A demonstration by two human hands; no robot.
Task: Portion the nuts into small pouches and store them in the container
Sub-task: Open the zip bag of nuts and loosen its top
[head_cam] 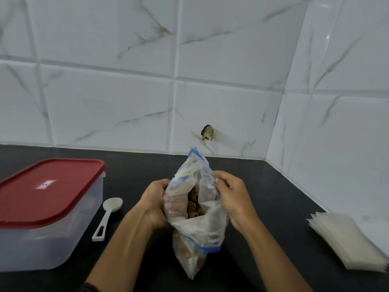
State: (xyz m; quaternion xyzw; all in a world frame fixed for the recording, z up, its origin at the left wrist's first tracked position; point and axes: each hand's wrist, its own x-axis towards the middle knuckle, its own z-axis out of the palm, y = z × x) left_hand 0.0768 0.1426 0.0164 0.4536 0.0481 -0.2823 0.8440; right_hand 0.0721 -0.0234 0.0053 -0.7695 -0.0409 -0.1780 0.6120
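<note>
left hand and right hand gripped the bag, mouth spread, nuts showing; next, free one for the scoop

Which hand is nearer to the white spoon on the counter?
Left. The left hand grips the nut bag just right of the spoon; the right hand holds the bag's far side.
</note>
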